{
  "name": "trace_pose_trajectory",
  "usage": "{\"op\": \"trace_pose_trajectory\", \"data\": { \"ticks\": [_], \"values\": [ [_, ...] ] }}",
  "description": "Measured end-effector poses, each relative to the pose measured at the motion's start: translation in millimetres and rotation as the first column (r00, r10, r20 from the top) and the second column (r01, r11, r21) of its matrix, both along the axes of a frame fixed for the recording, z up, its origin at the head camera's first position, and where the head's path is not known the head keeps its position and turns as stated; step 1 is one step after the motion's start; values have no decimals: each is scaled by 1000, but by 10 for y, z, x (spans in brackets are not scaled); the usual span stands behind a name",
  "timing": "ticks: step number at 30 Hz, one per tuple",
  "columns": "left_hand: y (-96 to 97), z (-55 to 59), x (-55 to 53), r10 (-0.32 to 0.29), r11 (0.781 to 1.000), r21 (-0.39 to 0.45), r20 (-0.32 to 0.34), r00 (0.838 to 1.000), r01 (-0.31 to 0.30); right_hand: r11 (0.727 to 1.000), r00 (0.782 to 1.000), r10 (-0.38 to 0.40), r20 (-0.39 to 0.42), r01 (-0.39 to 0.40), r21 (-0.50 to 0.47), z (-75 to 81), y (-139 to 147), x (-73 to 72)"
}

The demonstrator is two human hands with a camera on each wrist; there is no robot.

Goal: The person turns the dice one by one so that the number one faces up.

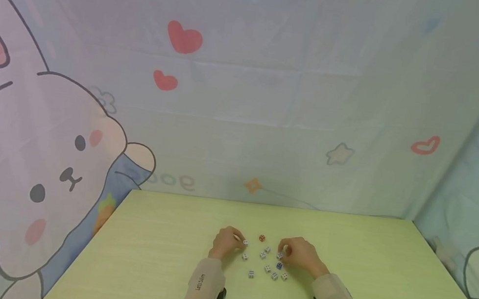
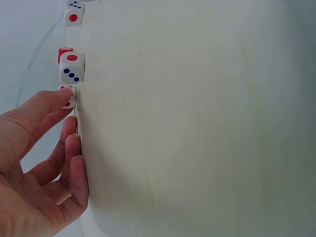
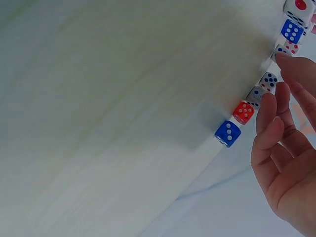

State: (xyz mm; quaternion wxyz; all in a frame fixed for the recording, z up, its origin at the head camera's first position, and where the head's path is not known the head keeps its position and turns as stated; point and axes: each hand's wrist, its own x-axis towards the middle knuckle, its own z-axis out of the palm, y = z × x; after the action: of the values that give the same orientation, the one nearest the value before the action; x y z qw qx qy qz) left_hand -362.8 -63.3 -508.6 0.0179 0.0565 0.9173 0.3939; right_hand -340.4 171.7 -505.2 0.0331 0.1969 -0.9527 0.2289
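Small dice lie between my two hands on the pale yellow-green table. My left hand (image 1: 226,243) pinches a white die (image 1: 245,242) between thumb and index finger, its other fingers loosely bent. That pinched die (image 2: 68,101) shows red pips in the left wrist view. Opposite, my right hand (image 1: 299,253) pinches another white die (image 1: 279,256) with thumb and fingertip. In the right wrist view the thumb tip partly covers this die (image 3: 280,50). A blue die (image 1: 279,266) sits just in front of the right fingers, and a red die (image 1: 262,238) lies farther back.
Several white dice are scattered mid-table, including one die (image 1: 251,274) toward the front left. A second blue die (image 3: 227,134) shows beside the red one in the right wrist view. Behind the table (image 1: 160,224) hangs a printed cloth (image 1: 237,95) with a rabbit.
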Motion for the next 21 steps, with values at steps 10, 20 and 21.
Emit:
{"op": "trace_pose_trajectory", "data": {
  "ticks": [10, 20, 21],
  "values": [
    [-3, -2, 8, -15, 1000, 17, -5, 1000, 15, 1000, 999, -30, 19, 30, 8, -26, -10, 6],
    [-3, -7, 2, 0, 1000, 8, 0, 1000, 0, 1000, 1000, -16, 19, 15, 10, -24, -2, 1],
    [-3, -6, 3, 1, 1000, 7, -1, 1000, -1, 1000, 1000, -13, 17, 13, 13, -22, -2, 2]
  ]
}}
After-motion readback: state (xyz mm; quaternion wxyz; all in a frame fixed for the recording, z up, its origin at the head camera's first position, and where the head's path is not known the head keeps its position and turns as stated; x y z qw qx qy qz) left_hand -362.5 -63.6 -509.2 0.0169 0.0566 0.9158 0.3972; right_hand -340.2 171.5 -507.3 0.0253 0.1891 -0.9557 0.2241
